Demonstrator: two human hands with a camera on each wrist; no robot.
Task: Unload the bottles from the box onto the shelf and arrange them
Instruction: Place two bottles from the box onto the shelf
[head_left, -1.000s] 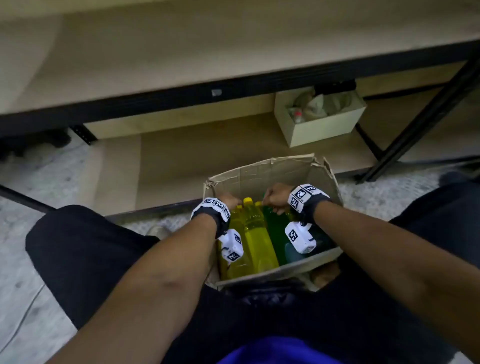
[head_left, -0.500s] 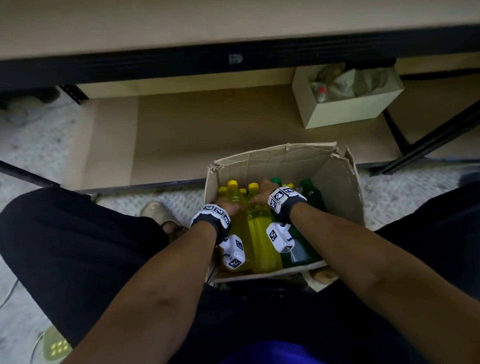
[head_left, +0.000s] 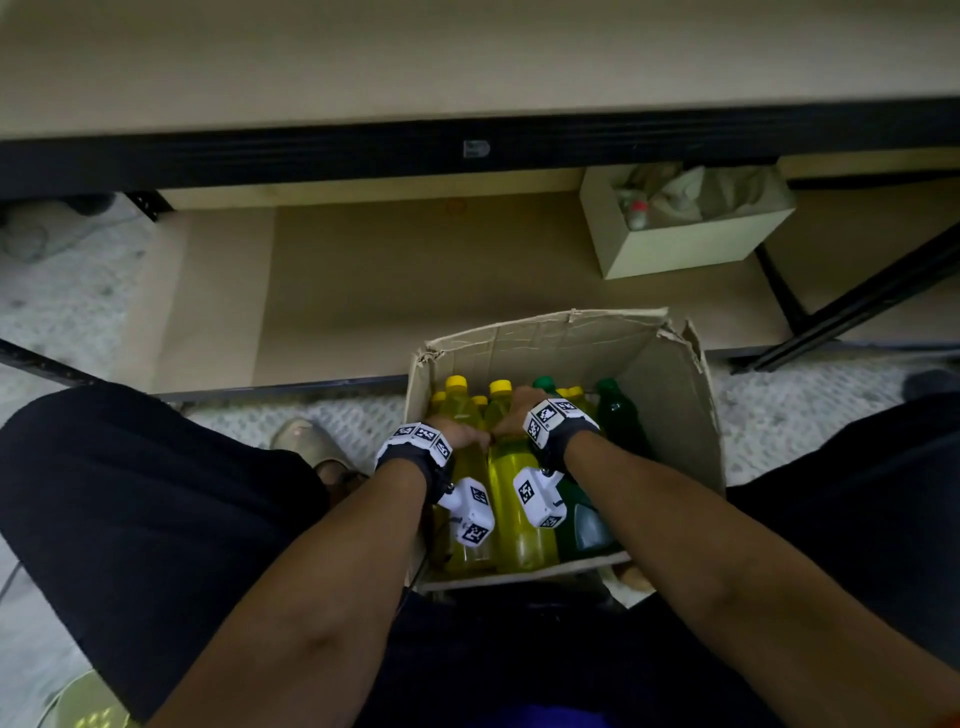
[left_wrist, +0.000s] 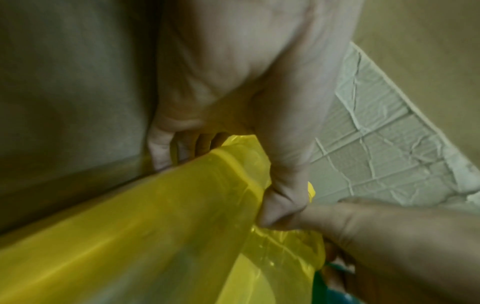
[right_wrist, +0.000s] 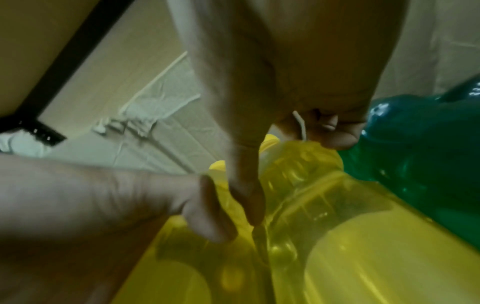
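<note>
Two hands grip upright yellow bottles inside box.

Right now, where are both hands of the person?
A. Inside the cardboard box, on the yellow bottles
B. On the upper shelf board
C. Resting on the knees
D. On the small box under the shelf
A: the left hand and right hand both grip yellow bottles inside the cardboard box.
</note>
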